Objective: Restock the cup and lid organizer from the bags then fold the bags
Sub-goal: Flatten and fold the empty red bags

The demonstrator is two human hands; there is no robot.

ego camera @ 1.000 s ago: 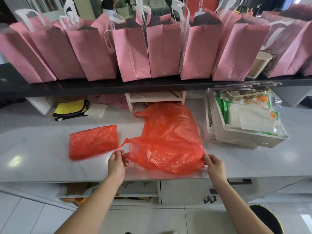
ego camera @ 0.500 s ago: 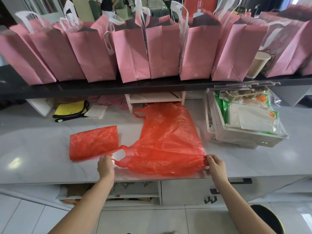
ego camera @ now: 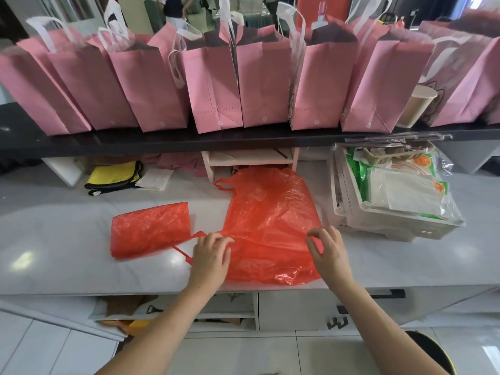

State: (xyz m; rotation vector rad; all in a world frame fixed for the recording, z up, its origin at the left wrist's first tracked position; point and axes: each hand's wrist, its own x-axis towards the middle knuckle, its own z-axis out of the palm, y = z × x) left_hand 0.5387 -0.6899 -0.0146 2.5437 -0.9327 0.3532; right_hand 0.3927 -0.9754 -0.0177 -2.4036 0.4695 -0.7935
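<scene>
Hands: we see both forearms come up from the bottom edge to the middle of the frame. The left hand [ego camera: 209, 257] lies on the near left part of the red bag [ego camera: 270, 226], fingers curled down onto the plastic beside its handle loop; whether they pinch it we cannot tell. The right hand [ego camera: 328, 251] sits at the bag's right edge, thumb and forefinger bent toward each other with a gap between them, closed on nothing that we can make out.
Red bag: it lies spread and crumpled at the centre, on the white counter [ego camera: 54, 239], its far handle toward the organizer.
Folded bag [ego camera: 150, 228]: a flat red rectangle left of centre, just beside the spread bag's near handle.
White basket [ego camera: 378, 223]: right of centre, holding packets in clear wrap.
Organizer [ego camera: 250, 158]: a pale wooden shelf unit just beyond the red bag, under the dark shelf [ego camera: 162, 142].
Yellow cloth [ego camera: 115, 175]: left, under that shelf.
Pink bags [ego camera: 211, 85]: a row across the top, standing on the dark shelf, with a paper cup [ego camera: 415, 106] among them at upper right.
</scene>
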